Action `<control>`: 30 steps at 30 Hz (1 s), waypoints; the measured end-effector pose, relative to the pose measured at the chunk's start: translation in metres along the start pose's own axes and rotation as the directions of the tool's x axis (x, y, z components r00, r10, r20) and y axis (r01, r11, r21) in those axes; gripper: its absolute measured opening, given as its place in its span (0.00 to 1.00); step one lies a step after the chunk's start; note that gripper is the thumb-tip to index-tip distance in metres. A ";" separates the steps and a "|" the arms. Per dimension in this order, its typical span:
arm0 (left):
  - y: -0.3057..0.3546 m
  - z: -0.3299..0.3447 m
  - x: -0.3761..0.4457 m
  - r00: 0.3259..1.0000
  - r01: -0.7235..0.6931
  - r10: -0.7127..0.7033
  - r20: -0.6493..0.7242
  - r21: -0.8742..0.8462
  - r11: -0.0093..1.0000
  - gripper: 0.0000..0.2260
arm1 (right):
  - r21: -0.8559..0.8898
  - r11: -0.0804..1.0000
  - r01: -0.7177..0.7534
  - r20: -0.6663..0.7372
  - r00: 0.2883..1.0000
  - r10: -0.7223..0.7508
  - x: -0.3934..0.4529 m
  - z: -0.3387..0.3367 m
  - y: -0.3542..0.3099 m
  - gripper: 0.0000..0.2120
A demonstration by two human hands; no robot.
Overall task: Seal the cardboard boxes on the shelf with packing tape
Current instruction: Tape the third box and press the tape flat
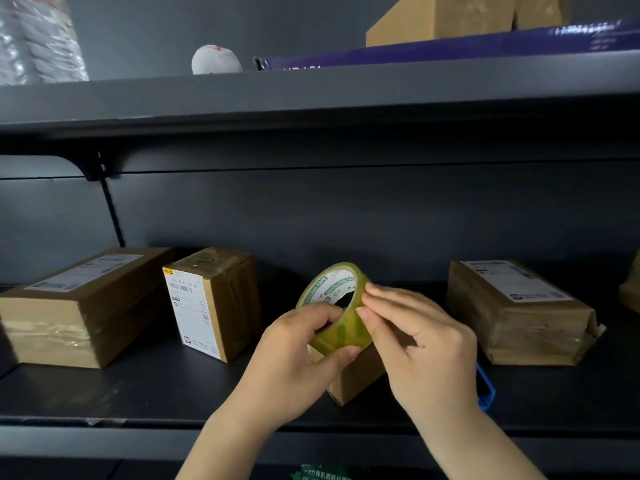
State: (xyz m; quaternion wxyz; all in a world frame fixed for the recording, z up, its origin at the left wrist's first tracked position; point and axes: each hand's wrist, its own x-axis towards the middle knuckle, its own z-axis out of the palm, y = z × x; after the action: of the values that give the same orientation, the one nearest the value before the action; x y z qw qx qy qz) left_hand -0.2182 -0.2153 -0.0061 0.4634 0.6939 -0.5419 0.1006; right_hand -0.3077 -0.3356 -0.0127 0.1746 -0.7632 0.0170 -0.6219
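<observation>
My left hand (294, 355) grips a roll of clear yellowish packing tape (341, 327) with green lettering, thumb through its core. The fingertips of my right hand (415, 341) touch the roll's outer face near its top right. Right under the roll and my hands, a small cardboard box (353, 375) sits on the dark shelf (138, 389), mostly hidden. A long flat box (79, 306) lies at the left, an upright labelled box (211, 299) beside it, and a tape-wrapped box (516, 313) stands at the right.
A blue object (486, 389) pokes out behind my right wrist. The upper shelf (311, 95) carries a plastic-wrapped bundle (38, 39), a white rounded thing (216, 60), a purple flat carton (450, 46) and a cardboard box (464, 19). Another box edge (632, 289) shows far right.
</observation>
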 end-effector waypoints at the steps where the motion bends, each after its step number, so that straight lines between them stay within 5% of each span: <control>1: 0.000 0.001 -0.001 1.000 0.001 -0.001 -0.001 -0.002 1.000 0.07 | 0.010 1.000 -0.008 0.010 1.000 0.008 0.000 -0.001 0.000 0.09; 8: 0.004 0.007 -0.003 0.995 -0.054 0.069 -0.073 0.190 0.980 0.08 | 0.248 0.862 -0.442 0.188 0.895 0.405 0.003 -0.006 -0.001 0.21; 17: 0.000 0.011 -0.004 0.952 -0.247 0.302 -0.044 0.467 0.849 0.07 | 0.485 0.685 -0.543 0.244 0.837 0.490 0.005 -0.007 0.004 0.09; 21: 0.000 0.014 -0.004 0.937 -0.292 0.348 -0.032 0.476 0.829 0.06 | 0.502 0.690 -0.521 0.187 0.844 0.502 0.006 -0.008 0.005 0.03; 30: 0.000 0.013 -0.003 0.941 -0.298 0.337 -0.006 0.453 0.840 0.06 | 0.501 0.727 -0.469 0.254 0.883 0.395 0.009 -0.007 0.010 0.10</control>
State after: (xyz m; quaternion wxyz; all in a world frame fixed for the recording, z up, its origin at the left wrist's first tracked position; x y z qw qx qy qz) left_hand -0.2239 -0.2230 -0.0155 0.2914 0.6771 -0.5914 0.3269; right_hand -0.3104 -0.3492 -0.0061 0.5265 -0.6938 0.0040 -0.4913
